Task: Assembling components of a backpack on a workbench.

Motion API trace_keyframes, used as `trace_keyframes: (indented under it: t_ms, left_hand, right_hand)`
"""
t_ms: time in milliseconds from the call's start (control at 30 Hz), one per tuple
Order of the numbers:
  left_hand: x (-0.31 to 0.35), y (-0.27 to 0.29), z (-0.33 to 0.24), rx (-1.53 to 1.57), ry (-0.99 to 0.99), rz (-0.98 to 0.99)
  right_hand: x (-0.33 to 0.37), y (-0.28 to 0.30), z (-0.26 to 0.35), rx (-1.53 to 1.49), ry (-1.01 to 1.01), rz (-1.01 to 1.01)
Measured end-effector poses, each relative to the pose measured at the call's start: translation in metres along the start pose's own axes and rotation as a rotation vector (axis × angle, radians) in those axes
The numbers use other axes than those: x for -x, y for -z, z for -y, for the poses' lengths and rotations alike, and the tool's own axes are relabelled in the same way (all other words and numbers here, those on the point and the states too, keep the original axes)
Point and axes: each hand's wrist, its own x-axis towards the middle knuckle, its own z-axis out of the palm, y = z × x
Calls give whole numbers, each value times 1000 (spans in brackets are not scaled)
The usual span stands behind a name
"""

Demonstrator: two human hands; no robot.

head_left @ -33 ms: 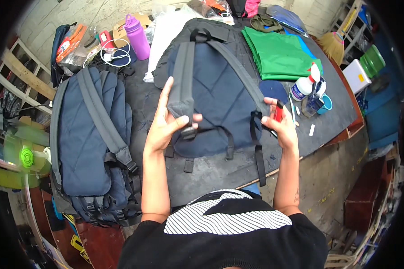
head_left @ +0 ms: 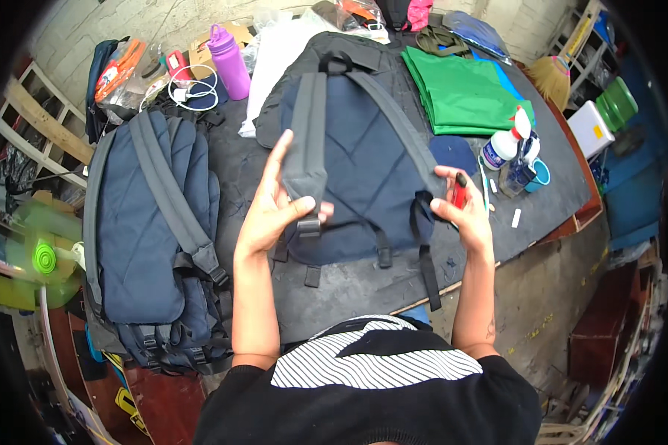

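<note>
A navy backpack (head_left: 371, 163) lies on the dark table with its back panel and grey shoulder straps facing up. My left hand (head_left: 269, 206) pinches the lower end of the left shoulder strap (head_left: 309, 133) between thumb and fingers, index finger stretched upward; a black buckle hangs below. My right hand (head_left: 464, 211) is closed at the lower end of the right shoulder strap (head_left: 401, 115), where black webbing dangles. Tucked in that hand is a slim red object (head_left: 459, 194) with a dark tip, its kind unclear.
Stacked navy backpacks (head_left: 141, 222) lie at the left. A purple bottle (head_left: 230, 63), folded green fabric (head_left: 464, 93), a spray bottle (head_left: 503, 144) and a blue cup (head_left: 539, 176) stand farther back. A blurred green fan (head_left: 44, 258) is at far left.
The backpack's left strap has shifted slightly right and its buckle has turned to face up. The red object in my right hand has tilted a little.
</note>
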Motion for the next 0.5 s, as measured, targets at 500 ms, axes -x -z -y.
trace_keyframes:
  t_ms: [500]
  left_hand:
    - [45,-17,1,-555,-411,-647]
  right_hand:
    - [36,-66,-66,782,-178,234]
